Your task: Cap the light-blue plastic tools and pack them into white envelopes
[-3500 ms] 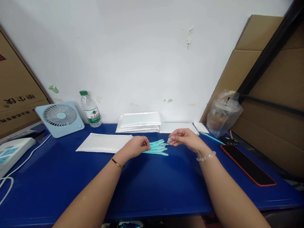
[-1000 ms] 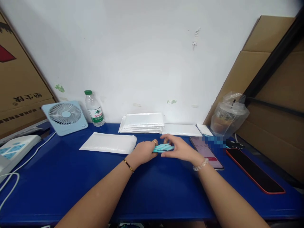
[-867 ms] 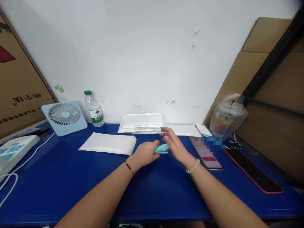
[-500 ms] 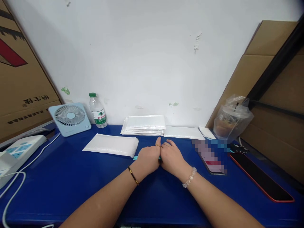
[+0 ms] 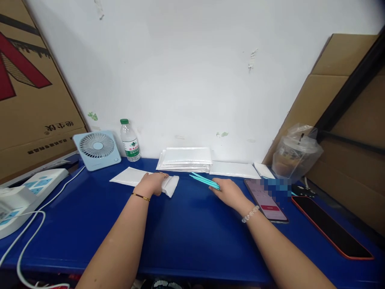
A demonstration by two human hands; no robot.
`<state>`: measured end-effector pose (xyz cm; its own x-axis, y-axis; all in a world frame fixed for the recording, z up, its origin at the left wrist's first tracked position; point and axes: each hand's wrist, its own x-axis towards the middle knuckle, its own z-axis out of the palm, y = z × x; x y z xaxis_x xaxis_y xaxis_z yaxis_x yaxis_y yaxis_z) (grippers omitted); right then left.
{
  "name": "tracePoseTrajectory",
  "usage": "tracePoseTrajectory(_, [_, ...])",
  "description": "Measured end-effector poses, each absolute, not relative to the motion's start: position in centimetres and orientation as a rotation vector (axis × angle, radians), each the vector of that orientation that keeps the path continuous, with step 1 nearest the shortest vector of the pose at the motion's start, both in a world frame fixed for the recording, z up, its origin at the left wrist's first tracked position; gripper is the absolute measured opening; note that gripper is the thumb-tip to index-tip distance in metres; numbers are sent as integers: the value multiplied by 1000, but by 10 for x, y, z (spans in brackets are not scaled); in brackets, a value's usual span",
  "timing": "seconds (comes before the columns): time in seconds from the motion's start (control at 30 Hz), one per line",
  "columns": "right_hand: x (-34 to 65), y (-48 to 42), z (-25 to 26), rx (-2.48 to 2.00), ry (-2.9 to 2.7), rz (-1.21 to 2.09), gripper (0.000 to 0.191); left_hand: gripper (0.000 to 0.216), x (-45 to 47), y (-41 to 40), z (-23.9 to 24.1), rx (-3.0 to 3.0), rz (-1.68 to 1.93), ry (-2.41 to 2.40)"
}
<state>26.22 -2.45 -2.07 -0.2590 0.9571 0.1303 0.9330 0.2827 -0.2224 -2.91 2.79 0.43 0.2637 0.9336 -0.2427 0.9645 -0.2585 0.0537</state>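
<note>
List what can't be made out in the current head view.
- Teal strips: the right hand covers their near ends; count and grip unclear.
- White padded mailer: the left hand lies over its right part; whether its fingers pinch it is unclear.
- Phone: the top of its screen is blurred out.
- Bottle: label print too small to read.
- Power strip: cut off by the left edge.

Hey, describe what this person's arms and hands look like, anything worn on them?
Both forearms are bare, with no sleeves in view. The left hand has a thin gold ring on one finger and a slim dark-and-gold bangle at the wrist. The right hand wears a bracelet of clear, pale beads at the wrist. No gloves or watch.
</note>
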Motion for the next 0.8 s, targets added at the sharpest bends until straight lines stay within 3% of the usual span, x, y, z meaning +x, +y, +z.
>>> tracePoseTrajectory(0.13, [270,-26,-15,-1591,-2222,278,22,39,-28,16,23,2393,255,1659])
tracePoseTrajectory(0.23, [278,-25,-10,-1463,-2136,394,25,45,-20,2,41,2355,482,1431])
tracePoseTrajectory(0.47, [297,-22,-3,-1415,-2030,463,28,41,25,0,30,2478,461,1071])
tracePoseTrajectory(0.53, [301,-22,-3,-1418,-2091,470,29,50,29,4,20,2618,432,1144])
tracePoseTrajectory(0.7, [304,-19,-8,-1589,-2275,230,21,119,10,11,3,2604,-62,1393])
tracePoseTrajectory(0.8, [298,-17,-15,-1675,-2371,80,17,124,1,13,-1,2487,-219,1520])
